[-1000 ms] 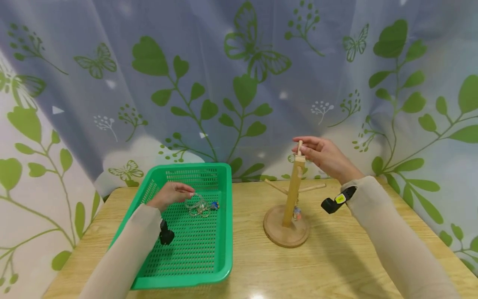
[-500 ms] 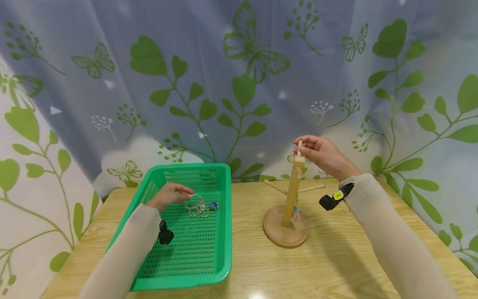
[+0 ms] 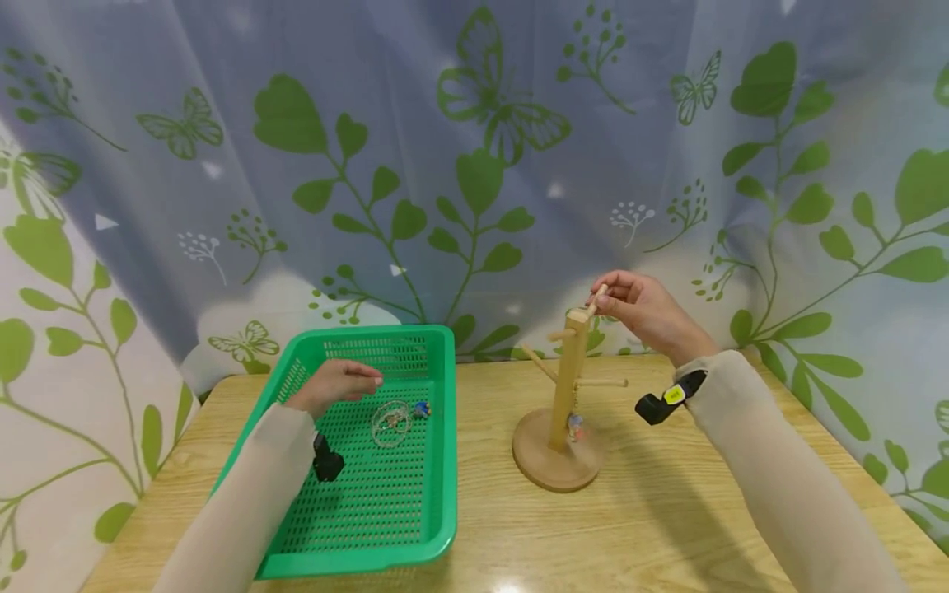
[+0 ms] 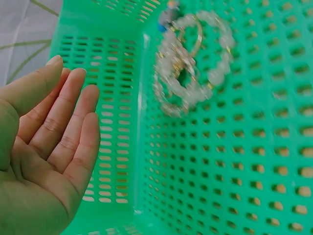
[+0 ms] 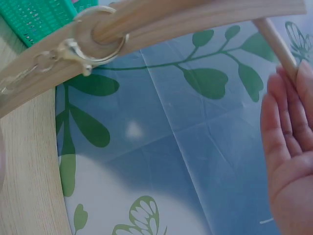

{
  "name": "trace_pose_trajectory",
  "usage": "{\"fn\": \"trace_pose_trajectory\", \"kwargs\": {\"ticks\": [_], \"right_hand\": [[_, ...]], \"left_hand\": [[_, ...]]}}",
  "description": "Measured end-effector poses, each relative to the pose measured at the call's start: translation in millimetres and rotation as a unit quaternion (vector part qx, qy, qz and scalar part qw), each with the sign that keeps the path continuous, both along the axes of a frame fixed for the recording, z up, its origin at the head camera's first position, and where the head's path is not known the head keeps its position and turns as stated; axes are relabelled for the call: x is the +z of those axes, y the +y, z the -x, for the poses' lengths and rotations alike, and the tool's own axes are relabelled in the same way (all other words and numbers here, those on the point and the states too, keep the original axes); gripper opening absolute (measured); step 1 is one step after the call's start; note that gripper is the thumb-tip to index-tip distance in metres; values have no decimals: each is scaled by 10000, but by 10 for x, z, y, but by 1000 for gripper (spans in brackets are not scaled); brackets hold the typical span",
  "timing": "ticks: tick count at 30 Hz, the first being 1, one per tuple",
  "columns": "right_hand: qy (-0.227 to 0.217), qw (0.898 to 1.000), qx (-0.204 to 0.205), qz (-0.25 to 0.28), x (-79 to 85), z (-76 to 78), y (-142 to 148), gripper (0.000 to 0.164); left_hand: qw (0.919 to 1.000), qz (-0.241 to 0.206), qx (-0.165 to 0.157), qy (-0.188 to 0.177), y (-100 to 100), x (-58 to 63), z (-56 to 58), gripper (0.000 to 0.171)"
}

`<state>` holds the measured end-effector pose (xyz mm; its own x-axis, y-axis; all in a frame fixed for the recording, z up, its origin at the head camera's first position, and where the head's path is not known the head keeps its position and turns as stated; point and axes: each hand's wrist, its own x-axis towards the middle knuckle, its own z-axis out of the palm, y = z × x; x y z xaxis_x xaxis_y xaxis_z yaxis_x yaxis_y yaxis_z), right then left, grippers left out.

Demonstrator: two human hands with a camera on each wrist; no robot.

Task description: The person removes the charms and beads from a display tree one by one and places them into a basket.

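Note:
My left hand (image 3: 337, 387) is over the green basket, holding nothing, with its fingers loosely bent in the left wrist view. Below its fingertips, a bracelet of clear pale beads (image 4: 215, 73) lies on the basket floor among gold-coloured rings, beside a small blue charm (image 3: 422, 409). My right hand (image 3: 641, 309) pinches an upper peg (image 3: 597, 300) of the wooden stand (image 3: 567, 371) between thumb and fingers. From another peg hangs a keychain (image 3: 575, 424); its gold ring and lobster clasp (image 5: 73, 53) show in the right wrist view.
The green basket (image 3: 447, 461) stands on the left of the wooden table (image 3: 489, 511), with the stand's round base to its right. A leaf-patterned curtain (image 3: 415, 123) hangs close behind both.
My left fingers have let go of the beaded bracelet, which now lies flat in the basket. The stand has turned, its pegs pointing differently, while my right hand keeps hold of the upper peg.

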<state>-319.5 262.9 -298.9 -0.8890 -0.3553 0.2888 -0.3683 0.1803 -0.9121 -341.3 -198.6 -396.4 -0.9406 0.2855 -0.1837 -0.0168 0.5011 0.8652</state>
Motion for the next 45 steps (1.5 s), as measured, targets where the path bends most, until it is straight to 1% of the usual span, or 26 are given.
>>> {"fn": "trace_pose_trajectory", "kwargs": {"ticks": [4, 8, 11, 13, 15, 18, 22, 26, 30, 33, 37, 40, 45], "right_hand": [[19, 9996, -280, 59, -13, -36, -19, 12], [-23, 9990, -383, 209, -4, -93, -18, 15], [-40, 9988, -460, 137, 6, -139, -9, 17], [-21, 9982, -605, -28, 10, -173, -9, 18], [42, 9973, -732, -73, 6, -209, -14, 17], [125, 9964, -823, 169, -12, -251, -34, 17], [252, 9937, -763, 777, -44, -279, -59, 13], [400, 9892, -886, 1093, -72, -310, -116, 9], [568, 9839, -1045, 1331, -103, -338, -191, 7], [646, 9795, -1082, 1571, -118, -358, -231, 8], [705, 9748, -1202, 1739, -132, -404, -276, 10], [691, 9733, -1296, 1766, -140, -450, -316, 9], [682, 9718, -1448, 1732, -152, -510, -391, 8]], "left_hand": [[9998, -170, -97, -3, 56, 67, -19, 45], [9991, -358, -195, 68, 118, 155, -49, 45], [9986, -463, -225, 100, 154, 212, -62, 45], [9986, -464, -215, 111, 185, 248, -64, 45], [9986, -471, -205, 138, 220, 283, -67, 45], [9986, -469, -148, 180, 273, 326, -89, 42], [9982, -483, -187, 291, 352, 383, -121, 40], [9979, -496, -216, 350, 460, 468, -166, 36], [9971, -533, -356, 411, 581, 555, -241, 33], [9960, -577, -502, 461, 683, 605, -300, 32], [9947, -632, -635, 495, 825, 660, -376, 30], [9931, -740, -732, 540, 922, 695, -434, 27], [9900, -979, -831, 579, 1088, 712, -520, 23]]}}
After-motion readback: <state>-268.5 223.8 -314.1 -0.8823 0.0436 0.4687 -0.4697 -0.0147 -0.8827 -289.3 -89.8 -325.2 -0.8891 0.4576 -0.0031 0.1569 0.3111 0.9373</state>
